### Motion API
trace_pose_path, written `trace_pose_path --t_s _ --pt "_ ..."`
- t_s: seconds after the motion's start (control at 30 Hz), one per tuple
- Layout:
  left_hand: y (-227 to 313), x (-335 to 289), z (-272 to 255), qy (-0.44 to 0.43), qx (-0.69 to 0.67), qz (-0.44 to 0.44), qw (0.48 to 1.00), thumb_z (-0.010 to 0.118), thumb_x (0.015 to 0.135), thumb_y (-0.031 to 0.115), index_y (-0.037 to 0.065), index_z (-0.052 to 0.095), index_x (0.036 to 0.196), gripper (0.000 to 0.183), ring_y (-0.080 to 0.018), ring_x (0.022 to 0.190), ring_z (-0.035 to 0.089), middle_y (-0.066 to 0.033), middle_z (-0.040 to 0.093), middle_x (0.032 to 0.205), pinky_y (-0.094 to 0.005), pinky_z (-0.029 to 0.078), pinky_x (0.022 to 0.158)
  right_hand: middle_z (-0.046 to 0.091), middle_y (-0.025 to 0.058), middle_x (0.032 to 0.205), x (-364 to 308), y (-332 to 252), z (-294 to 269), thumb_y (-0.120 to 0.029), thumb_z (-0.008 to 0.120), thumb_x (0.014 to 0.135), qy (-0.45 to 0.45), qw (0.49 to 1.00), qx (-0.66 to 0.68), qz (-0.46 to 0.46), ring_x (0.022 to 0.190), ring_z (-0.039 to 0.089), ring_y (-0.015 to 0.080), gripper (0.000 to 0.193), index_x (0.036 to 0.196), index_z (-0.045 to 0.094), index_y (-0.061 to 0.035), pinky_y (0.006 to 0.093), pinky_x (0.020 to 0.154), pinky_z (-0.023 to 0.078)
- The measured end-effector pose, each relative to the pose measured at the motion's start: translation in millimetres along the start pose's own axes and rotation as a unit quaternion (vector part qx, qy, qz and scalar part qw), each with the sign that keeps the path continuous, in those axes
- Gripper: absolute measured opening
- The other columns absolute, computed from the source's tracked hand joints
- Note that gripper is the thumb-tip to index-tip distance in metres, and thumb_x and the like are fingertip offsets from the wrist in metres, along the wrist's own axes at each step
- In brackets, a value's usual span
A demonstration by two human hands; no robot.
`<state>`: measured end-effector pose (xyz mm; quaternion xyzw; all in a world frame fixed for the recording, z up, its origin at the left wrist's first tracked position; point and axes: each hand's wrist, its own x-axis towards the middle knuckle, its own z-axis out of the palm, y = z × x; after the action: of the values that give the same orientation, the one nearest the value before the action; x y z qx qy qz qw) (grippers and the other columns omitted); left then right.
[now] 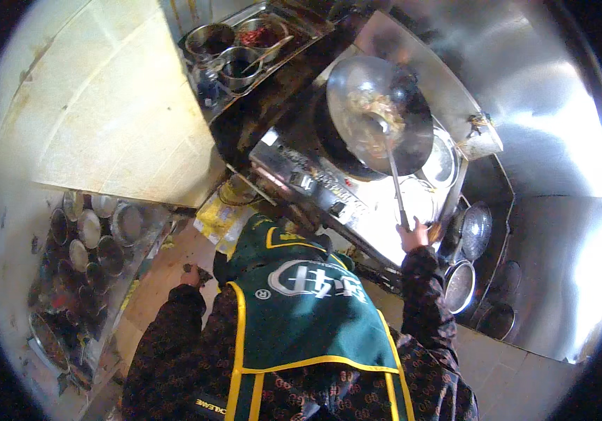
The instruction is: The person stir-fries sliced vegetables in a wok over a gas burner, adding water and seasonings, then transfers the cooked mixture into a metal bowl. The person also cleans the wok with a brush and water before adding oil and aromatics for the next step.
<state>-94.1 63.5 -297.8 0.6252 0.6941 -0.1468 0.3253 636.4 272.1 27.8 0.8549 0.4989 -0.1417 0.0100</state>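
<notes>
My right hand [414,235] is closed around the end of a long-handled ladle [394,175]. The ladle reaches up and away from me into a large dark wok [415,144], its head among cooked food [385,111] in pale and brown pieces. The wok sits tilted over a stove burner, and its far side looks hazy. Low at my left side, my left hand [191,276] is closed near a small dark shape. What that shape is, I cannot make out.
A tray at the far left holds metal pots [210,41], one with red pieces [259,36]. Right of the stove are a mesh strainer [477,230] and a round pan [460,286]. Several bowls [89,229] stand on a low left shelf. A yellow-and-white cloth [218,219] lies beside the stove.
</notes>
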Motion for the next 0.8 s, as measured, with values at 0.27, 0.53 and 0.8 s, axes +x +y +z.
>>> trace_pose_path --t_s 0.27,0.53,0.8 --pt "53 16 -15 -0.036 -0.021 0.019 0.999 0.054 0.096 0.028 0.014 0.053 0.128 0.036 -0.0375 0.081 0.068 -0.0205 0.068 0.093 -0.0543 0.051 0.068 0.064 0.0141 0.088 46 -61 22 0.0 0.064 0.079 -0.143 0.919 0.369 0.005 0.063 0.061 0.0229 0.079 0.15 0.03 -0.0078 0.0368 0.054 0.051" --pt "125 -15 -64 0.211 -0.261 -0.117 0.935 0.064 0.091 0.033 0.005 0.064 0.112 0.035 -0.0342 0.1 0.064 -0.0191 0.067 0.108 -0.0443 0.049 0.089 0.055 0.0066 0.076 93 -95 -56 -0.005 0.064 0.083 -0.102 0.877 0.469 -0.012 0.042 0.046 0.0162 0.057 0.137 0.045 -0.0096 0.0305 0.036 0.038" --pt "176 -30 -35 0.117 -0.45 -0.172 0.869 0.057 0.095 0.036 0.004 0.065 0.11 0.036 -0.0321 0.1 0.063 -0.0144 0.068 0.104 -0.0434 0.048 0.085 0.065 0.021 0.103 60 -45 -27 0.003 0.054 0.076 -0.091 0.957 0.151 -0.228 0.09 0.063 0.0247 0.068 0.143 0.045 -0.0034 0.0309 0.082 0.049"
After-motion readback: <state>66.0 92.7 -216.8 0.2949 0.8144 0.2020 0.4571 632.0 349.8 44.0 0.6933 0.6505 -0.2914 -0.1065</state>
